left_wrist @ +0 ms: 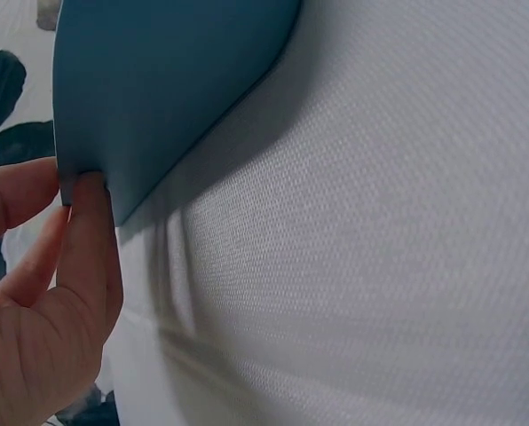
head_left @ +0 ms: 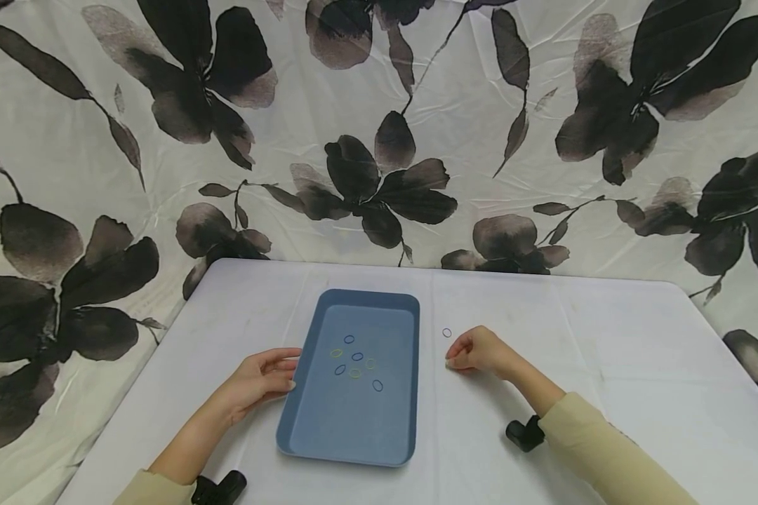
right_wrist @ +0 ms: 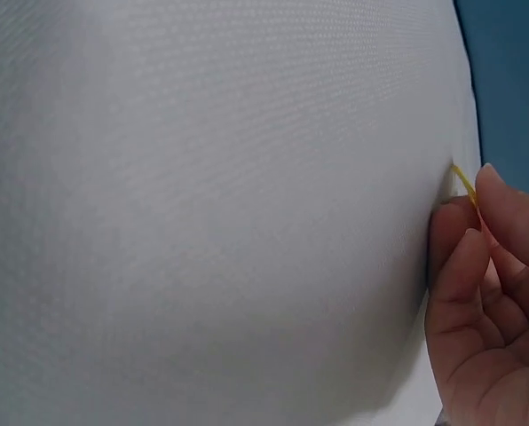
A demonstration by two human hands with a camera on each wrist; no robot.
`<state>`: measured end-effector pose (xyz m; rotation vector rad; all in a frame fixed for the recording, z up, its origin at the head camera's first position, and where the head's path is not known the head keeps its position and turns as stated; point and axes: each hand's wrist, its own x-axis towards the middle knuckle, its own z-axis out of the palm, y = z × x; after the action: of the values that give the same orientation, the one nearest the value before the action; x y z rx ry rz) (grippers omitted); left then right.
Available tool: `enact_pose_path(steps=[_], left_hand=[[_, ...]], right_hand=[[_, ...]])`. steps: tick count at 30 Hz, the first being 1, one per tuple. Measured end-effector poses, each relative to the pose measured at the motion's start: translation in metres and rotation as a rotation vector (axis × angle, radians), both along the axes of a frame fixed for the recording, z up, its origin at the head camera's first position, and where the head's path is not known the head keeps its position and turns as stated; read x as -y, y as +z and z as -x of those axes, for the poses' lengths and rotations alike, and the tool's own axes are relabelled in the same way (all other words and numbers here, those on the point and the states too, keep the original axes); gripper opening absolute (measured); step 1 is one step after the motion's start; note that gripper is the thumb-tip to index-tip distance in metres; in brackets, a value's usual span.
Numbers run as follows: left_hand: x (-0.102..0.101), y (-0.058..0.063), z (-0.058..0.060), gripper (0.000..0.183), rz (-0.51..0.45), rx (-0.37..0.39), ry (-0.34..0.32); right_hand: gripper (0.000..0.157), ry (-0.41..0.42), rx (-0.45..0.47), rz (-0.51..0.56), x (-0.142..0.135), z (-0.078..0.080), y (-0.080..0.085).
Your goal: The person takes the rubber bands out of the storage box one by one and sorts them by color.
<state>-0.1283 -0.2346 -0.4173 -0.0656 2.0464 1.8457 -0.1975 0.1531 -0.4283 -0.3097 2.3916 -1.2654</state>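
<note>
My left hand (head_left: 259,379) is at the left long side of a blue rectangular tray (head_left: 347,435). In the left wrist view the thumb lies against the outer wall of the tray (left_wrist: 176,80), with other fingers at its rim. My right hand (head_left: 480,351) is low over the table, right of the tray. Between its thumb and finger it pinches a thin yellow rubber band (right_wrist: 464,184), visible in the right wrist view. Just beyond that hand, a dark blue rubber band (head_left: 447,332) lies on the white cloth. Several blue and yellow rubber bands (head_left: 357,356) lie spread inside the tray.
A white cloth (head_left: 606,337) covers the table. Behind it hangs a white curtain with dark flowers (head_left: 366,182). Black wrist devices sit under the left sleeve (head_left: 158,489) and the right sleeve (head_left: 600,442).
</note>
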Motion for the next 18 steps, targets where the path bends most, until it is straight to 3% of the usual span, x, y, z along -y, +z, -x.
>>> enact_pose_path(steps=[18], left_hand=[[0.000,0.002,0.000,0.064,0.006,0.002,0.001]], right_hand=[[0.010,0.003,0.038,0.010,-0.005,0.011,0.018]])
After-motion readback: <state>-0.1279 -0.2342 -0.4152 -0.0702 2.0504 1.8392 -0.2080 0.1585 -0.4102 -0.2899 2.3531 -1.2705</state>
